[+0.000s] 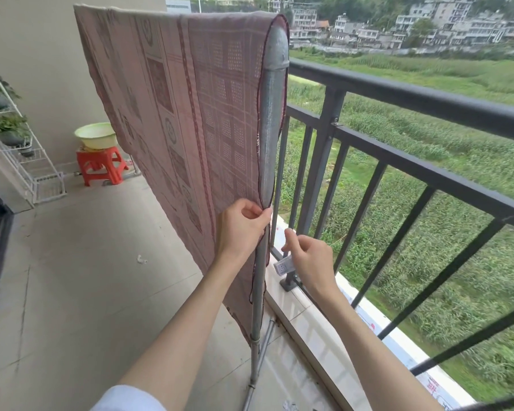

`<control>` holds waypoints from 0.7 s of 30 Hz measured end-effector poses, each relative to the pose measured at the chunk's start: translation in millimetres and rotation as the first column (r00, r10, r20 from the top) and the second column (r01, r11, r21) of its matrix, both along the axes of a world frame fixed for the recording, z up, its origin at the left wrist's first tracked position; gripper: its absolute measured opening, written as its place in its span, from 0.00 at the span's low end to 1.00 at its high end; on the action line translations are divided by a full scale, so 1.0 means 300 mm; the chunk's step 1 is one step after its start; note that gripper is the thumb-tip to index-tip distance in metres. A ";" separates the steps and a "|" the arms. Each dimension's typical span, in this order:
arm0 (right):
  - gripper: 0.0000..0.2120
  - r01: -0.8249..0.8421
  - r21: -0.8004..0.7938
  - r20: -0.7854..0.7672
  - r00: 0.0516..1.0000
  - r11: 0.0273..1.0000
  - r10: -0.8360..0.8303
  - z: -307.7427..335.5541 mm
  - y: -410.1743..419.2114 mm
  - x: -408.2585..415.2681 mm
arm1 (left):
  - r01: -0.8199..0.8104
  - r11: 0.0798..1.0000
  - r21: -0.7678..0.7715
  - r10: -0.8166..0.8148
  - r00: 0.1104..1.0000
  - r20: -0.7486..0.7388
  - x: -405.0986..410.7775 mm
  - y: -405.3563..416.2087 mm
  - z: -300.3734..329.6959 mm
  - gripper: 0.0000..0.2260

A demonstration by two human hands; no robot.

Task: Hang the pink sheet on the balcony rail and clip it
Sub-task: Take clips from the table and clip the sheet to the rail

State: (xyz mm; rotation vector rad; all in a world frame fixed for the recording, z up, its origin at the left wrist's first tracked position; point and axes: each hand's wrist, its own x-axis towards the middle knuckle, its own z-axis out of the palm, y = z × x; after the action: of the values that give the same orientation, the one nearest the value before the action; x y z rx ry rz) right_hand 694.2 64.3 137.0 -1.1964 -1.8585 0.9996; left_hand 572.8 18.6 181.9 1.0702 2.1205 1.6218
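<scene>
The left hand (pixel 244 226) pinches the pink sheet (pixel 184 108) at its hem against the grey rack post (pixel 272 120). The right hand (pixel 309 259) is loosely curled, gripping nothing clearly (a small white tag (pixel 284 266) sits under it). On a red stool (pixel 101 167) at the balcony's far corner sits a pale green basin (pixel 95 135), contents unseen

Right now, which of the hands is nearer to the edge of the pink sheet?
Left. The left hand pinches the hem of the pink sheet beside the grey pole. The right hand is apart from it, lower, toward the railing, holding a small white object.

Tiled balcony floor (pixel 72 277), beige wall (pixel 36 54), red stool (pixel 101 167), green field (pixel 428 143) beyond.
</scene>
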 end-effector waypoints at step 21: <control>0.11 0.168 0.653 0.070 0.958 0.739 -0.279 -0.015 -0.019 -0.157 | 0.255 0.964 -0.076 -0.264 0.952 -0.155 -0.076 -0.048 0.027 0.04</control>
State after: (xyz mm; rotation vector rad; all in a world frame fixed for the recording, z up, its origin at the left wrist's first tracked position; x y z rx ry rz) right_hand 647.1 58.5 132.4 -1.0477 -1.8889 0.0837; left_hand 549.9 4.3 190.1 1.4396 2.0053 1.3873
